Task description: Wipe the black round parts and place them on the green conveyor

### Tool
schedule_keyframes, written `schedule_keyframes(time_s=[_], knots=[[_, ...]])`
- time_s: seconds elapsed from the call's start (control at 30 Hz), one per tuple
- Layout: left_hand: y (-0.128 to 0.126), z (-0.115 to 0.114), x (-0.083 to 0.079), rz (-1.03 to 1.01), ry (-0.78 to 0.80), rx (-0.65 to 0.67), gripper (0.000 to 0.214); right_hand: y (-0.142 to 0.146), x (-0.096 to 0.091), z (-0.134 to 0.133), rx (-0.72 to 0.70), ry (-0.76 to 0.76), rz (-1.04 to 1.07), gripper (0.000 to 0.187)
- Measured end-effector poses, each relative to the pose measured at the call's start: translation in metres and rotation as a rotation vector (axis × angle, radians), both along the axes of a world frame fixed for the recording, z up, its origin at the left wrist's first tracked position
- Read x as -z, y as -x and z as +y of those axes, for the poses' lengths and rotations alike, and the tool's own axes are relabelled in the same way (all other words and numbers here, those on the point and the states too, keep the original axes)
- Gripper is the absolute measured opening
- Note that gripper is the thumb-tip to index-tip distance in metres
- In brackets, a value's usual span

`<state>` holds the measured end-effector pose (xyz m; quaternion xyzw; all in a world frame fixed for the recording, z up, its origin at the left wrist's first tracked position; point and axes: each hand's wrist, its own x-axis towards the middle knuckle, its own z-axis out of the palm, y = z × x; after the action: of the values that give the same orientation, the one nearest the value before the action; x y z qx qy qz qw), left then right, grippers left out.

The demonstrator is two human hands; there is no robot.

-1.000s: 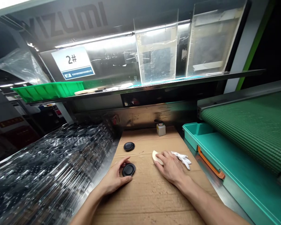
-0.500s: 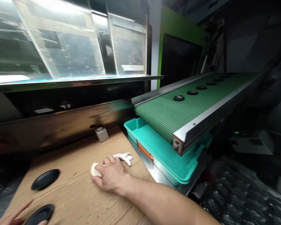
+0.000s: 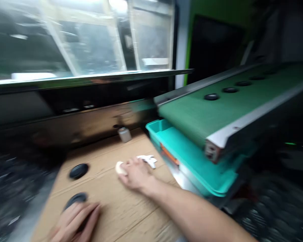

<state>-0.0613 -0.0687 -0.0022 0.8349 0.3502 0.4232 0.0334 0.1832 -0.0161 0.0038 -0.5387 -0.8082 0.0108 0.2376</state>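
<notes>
My right hand [image 3: 136, 173] is closed around a cream-coloured rounded piece [image 3: 120, 168], held on the cardboard sheet [image 3: 121, 215]. Just beyond its knuckles lies a white cloth or glove [image 3: 150, 160]. At the lower left, my left hand [image 3: 75, 222] has its thumb and fingers drawn together, smeared by motion. Whether anything is between them is hidden. That hand covers the near part of a black round part [image 3: 75, 199]. A second black round part [image 3: 78, 171] lies farther up the cardboard.
A green conveyor belt [image 3: 192, 114] carries several black rings [image 3: 211, 96]. Beneath its end stands a turquoise tray [image 3: 154, 129]. A small metal container [image 3: 124, 134] is at the cardboard's far edge. Behind it runs a ledge [image 3: 103, 78] under clear panels.
The view has swung left, shifting everything rightward. My left hand has moved rightward over the near black part, its fingers drawing together. My right hand keeps its grip on the cream-coloured piece.
</notes>
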Motion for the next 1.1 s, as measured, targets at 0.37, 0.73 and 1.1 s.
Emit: schedule_keyframes(time_s=[0.37, 0.73, 1.1], knots=[[0.047, 0.116, -0.048, 0.323, 0.475, -0.469, 0.088, 0.002, 0.007, -0.003, -0.007, -0.029, 0.057, 0.032], [-0.011, 0.056, -0.070, -0.778, 1.095, 0.226, 0.059, 0.002, 0.003, -0.003, 0.009, -0.013, 0.045, 0.033], [-0.035, 0.023, -0.040, -1.246, 1.435, 0.653, 0.051, 0.005, -0.008, -0.008, -0.086, -0.221, 0.532, 0.046]])
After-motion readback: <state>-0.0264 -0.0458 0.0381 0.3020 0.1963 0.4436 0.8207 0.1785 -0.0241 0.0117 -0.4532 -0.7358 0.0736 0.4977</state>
